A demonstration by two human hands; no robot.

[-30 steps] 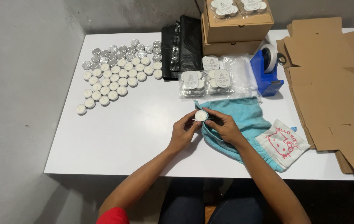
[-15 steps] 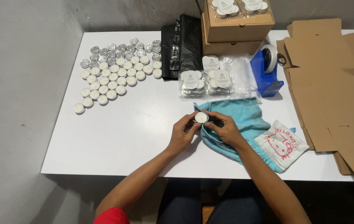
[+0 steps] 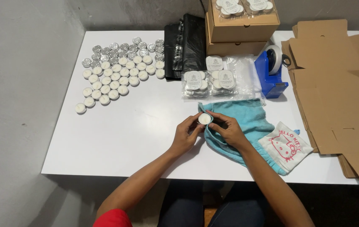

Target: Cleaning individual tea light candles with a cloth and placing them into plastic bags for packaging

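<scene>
1. While your left hand (image 3: 186, 133) and right hand (image 3: 229, 129) meet over the white table (image 3: 145, 126), both pinch one small tealight candle (image 3: 204, 119) between their fingertips, the left from its left side, the right from its right.
2. That candle sits at the near left edge of the light blue cloth (image 3: 251, 122), which your right hand rests on.
3. You have a spread of loose tealights (image 3: 116, 77) well apart at the far left, white ones nearer, silver cups behind.
4. Just beyond the cloth lie clear packs of tealights (image 3: 211, 80), with a folded black bag (image 3: 183, 46), stacked cardboard boxes (image 3: 240, 27) and a blue tape dispenser (image 3: 269, 69) behind.
5. Flat cardboard sheets (image 3: 339, 84) lie at your right.
</scene>
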